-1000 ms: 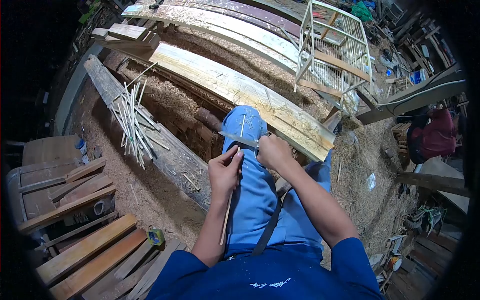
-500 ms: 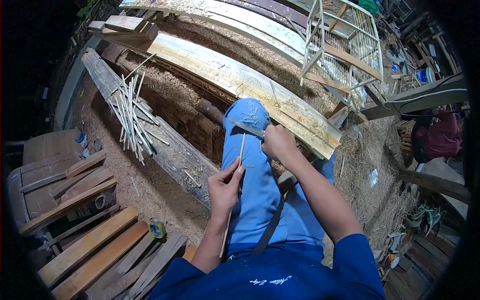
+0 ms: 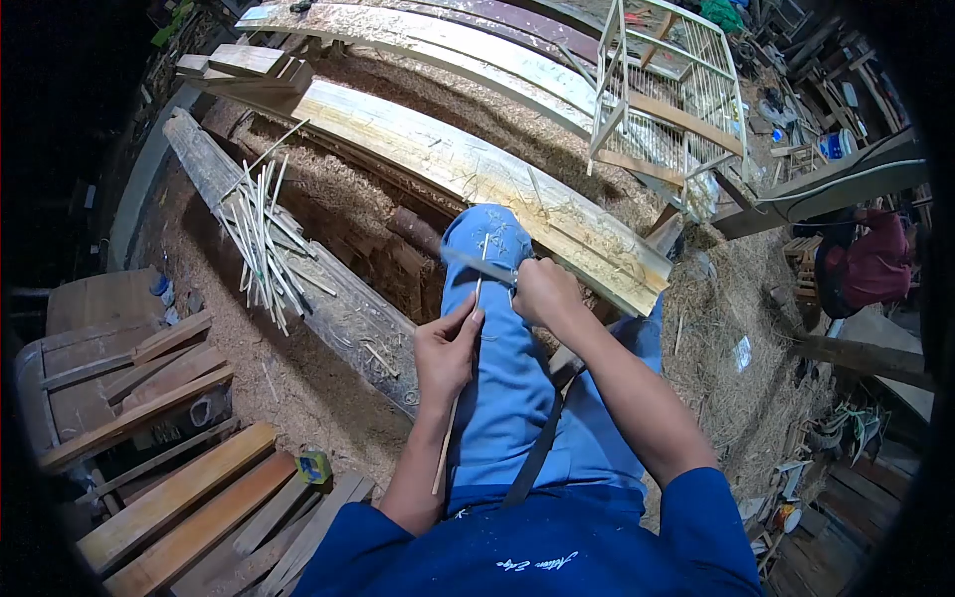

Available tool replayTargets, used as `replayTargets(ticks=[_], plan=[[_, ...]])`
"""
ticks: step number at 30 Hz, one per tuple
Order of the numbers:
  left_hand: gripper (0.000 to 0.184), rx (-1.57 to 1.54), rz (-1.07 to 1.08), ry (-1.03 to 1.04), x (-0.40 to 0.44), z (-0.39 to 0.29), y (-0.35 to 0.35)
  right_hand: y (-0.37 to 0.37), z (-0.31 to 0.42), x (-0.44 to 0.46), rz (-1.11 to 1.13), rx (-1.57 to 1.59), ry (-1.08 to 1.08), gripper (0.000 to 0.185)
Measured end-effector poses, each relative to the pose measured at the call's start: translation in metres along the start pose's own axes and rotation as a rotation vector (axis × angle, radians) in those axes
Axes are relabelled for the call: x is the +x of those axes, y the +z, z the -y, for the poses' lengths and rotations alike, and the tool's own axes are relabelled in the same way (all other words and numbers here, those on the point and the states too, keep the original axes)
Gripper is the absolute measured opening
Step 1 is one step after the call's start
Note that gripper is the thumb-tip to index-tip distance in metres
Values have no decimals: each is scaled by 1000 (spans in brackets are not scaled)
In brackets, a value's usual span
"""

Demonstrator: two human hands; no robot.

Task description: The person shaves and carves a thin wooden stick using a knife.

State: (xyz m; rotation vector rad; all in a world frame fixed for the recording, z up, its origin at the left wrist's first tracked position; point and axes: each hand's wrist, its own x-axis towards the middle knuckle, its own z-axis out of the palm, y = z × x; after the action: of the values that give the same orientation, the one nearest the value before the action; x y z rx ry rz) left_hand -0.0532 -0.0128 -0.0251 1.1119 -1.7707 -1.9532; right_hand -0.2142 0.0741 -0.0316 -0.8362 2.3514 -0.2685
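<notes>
My left hand [image 3: 447,355] is closed on a thin wooden stick [image 3: 445,450], which runs from beside my forearm up over my thigh. Closed round the handle of a knife [image 3: 479,264] is my right hand [image 3: 546,292]; the handle is mostly hidden in the fist. The blade points left and lies across the upper part of the stick, over my knee, slightly blurred. Small shavings [image 3: 494,227] cling to the blue trouser leg at the knee. A pile of thin sticks [image 3: 261,239] rests on a weathered plank to the left.
A long pale board [image 3: 428,154] with shavings crosses beyond my knee. At the upper right stands a slatted wooden cage [image 3: 676,109]. Wood pieces [image 3: 179,495] and a yellow-green tape measure [image 3: 313,468] lie at the lower left. Someone in a red top [image 3: 875,259] is at the right.
Since half a second ago, the knife and my right hand have shifted slightly down in view, and the blade now crosses the stick below its tip. My left hand keeps its hold.
</notes>
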Motion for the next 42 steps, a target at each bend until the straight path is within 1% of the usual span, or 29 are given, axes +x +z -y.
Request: replayTargets(ticks=[1,2,4,7,10,12,14,16,19,20,22,23,26,30,32,36,38,39,42], plan=[[30,-10,0,-72,-5,-2,-2,1,0,4,3,20,50,23],[30,-20,-3,-142,-10,-3,-5,2,-1,7,6,19,45,23],[30,-11,-16,-148,-19,-2,-10,3,-4,10,-22,11,22,24],[31,2,-20,-152,-33,2,-12,2,-5,14,-12,11,41,23],[31,42,-17,-91,-42,0,-12,6,-6,14,-52,12,19,22],[31,56,-25,-180,-35,-11,-9,5,-3,10,-54,6,16,22],[31,47,-9,-131,-20,-10,-8,3,-2,5,-61,-2,17,21],[31,45,9,-92,-5,-9,-4,3,2,-2,-127,-3,-46,21],[28,-1,-42,-54,19,-2,7,-3,3,-8,-92,-34,-97,21],[28,-2,-38,-56,25,1,7,-4,3,-8,-80,-57,-135,21],[27,-9,16,-13,34,3,7,-4,1,-5,-76,-55,-131,21],[29,-13,22,-52,34,3,5,-3,1,-2,-71,-52,-131,22],[30,-5,-30,-17,32,3,7,-4,5,3,-40,-29,-69,22],[32,11,-21,-8,26,6,5,-4,4,10,-3,-16,-40,19],[31,-13,-11,5,24,8,4,1,3,11,-70,-19,-36,17],[30,-8,-4,-2,6,4,0,5,0,12,-68,7,27,17],[29,67,-20,-81,-15,2,-5,11,-8,18,-132,8,-1,17],[29,-8,-33,-123,-22,-1,-4,9,-8,17,-98,13,3,17],[29,-15,-18,-130,-31,4,-8,10,-9,16,-107,15,20,18]])
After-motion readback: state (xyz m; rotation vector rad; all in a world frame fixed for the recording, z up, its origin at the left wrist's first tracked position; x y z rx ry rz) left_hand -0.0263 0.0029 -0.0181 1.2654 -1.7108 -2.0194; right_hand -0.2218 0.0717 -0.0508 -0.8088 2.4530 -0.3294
